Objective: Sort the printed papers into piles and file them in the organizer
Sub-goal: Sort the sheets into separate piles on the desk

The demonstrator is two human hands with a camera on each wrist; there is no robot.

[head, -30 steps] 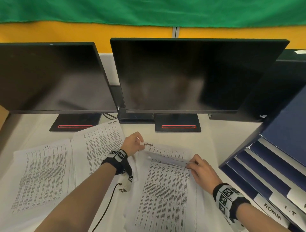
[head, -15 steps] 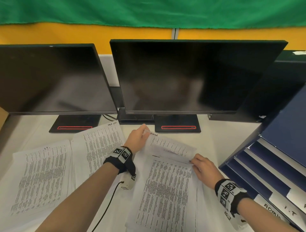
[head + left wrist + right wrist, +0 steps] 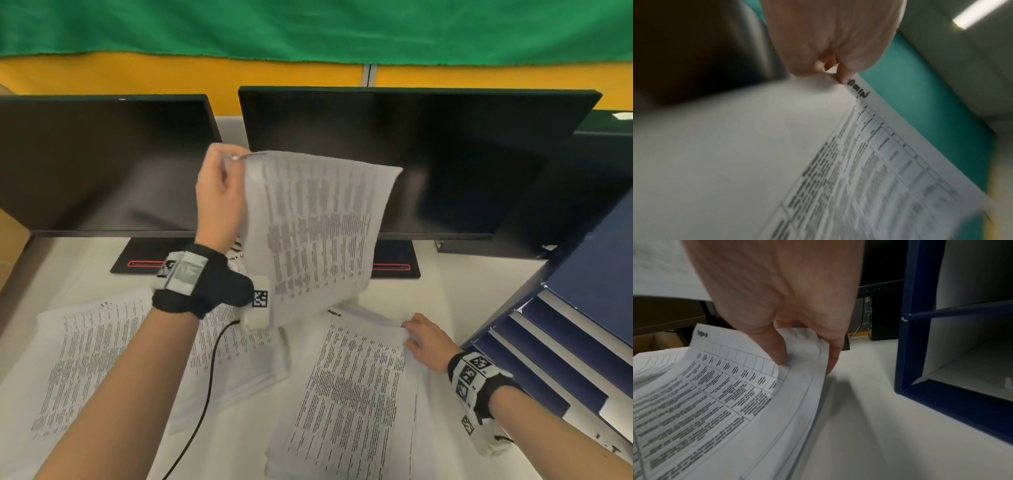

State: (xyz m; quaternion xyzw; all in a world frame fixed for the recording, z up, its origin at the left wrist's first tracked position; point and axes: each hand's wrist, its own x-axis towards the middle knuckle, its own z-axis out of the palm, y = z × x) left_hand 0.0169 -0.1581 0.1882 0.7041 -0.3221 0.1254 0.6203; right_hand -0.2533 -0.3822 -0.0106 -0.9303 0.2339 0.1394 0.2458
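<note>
My left hand [image 3: 222, 178] pinches the top corner of a printed sheet [image 3: 318, 226] and holds it up in front of the monitors; the corner [image 3: 857, 91] carries handwritten letters ending in "MIN". My right hand [image 3: 424, 339] grips the top right corner of the paper stack [image 3: 356, 394] lying on the desk, thumb on top and fingers under the lifted corner [image 3: 803, 356]. Two more piles lie to the left: one [image 3: 82, 359] at the far left, another [image 3: 236, 349] partly under my left wrist. The blue organizer [image 3: 561, 346] stands at the right with labelled slots.
Two dark monitors [image 3: 102, 164] [image 3: 428, 161] stand along the back of the white desk [image 3: 438, 291], their bases [image 3: 397, 263] behind the papers. A black cable [image 3: 209, 387] runs from my left wrist across the middle pile. The organizer frame [image 3: 920, 337] is close to my right hand.
My left hand has lifted the top sheet off the right stack, from desk level up in front of the monitors. My right hand has stayed on the stack's top right corner.
</note>
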